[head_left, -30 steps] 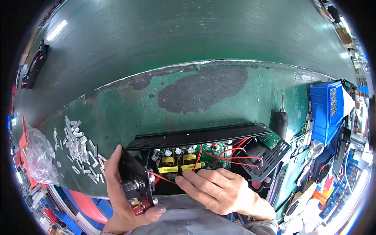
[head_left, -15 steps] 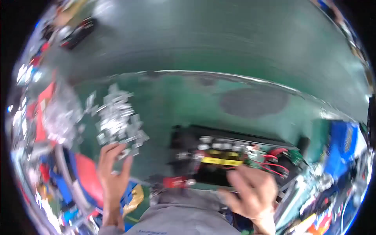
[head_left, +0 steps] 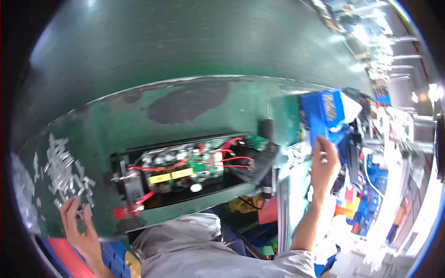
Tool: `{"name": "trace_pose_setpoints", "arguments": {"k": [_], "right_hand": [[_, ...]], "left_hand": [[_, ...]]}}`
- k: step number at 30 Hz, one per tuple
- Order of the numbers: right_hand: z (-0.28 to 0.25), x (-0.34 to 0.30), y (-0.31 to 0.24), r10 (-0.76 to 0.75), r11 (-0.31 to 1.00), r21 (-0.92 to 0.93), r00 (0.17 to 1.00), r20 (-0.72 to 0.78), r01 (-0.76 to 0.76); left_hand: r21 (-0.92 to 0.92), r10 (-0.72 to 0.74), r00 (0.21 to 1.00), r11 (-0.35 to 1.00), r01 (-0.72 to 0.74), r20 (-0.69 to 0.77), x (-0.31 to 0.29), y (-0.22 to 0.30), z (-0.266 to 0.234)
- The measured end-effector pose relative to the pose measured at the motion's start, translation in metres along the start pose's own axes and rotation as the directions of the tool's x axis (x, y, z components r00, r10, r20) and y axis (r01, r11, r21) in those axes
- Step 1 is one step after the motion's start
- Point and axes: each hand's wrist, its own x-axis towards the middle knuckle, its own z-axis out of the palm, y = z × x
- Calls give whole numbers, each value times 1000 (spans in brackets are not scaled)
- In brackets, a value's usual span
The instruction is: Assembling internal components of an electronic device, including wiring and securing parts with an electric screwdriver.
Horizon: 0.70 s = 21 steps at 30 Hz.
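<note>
My left hand (head_left: 79, 227) is down at the near left corner of the green table (head_left: 185, 99), fingers loosely spread, fingertips at the near edge of the scatter of small pale metal pieces (head_left: 62, 169) strewn over that corner. The picture is blurred there, so I cannot tell whether my grip has closed on one of the pieces or only touches them; the fingers look partly open, thumb and forefinger close together.

My right hand (head_left: 323, 162) is raised well off to the right, past the table's right edge, with the palm turned away from me and the fingers stretched up toward a blue bin (head_left: 324, 113) that sits just beyond them. The fingertips are at the bin's lower front; my grip there looks open, with nothing that I can make out inside it, though the blur keeps me from being sure.

Between my two hands, in the near middle of the table, lies the long black open case (head_left: 185, 173) with its electronics showing: a green circuit board (head_left: 204, 167), yellow blocks (head_left: 170, 175) toward its left half, and red wires (head_left: 227, 160) running to the right end. Neither hand touches it. A dark worn patch (head_left: 187, 104) marks the table behind the case. My grey sleeve (head_left: 194, 250) and chest fill the lower middle.
</note>
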Motion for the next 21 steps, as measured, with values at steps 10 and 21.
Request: {"name": "trace_pose_setpoints", "arguments": {"k": [10, 21], "right_hand": [[14, 14, 54, -437, 875, -55, 833, 339, 482], [1, -14, -37, -56, 976, 211, 998, 31, 48]], "left_hand": [[-93, 242, 968, 965, -247, -65, 45, 51, 23], [-384, 225, 967, 888, -253, -118, 90, 94, 60]]}}
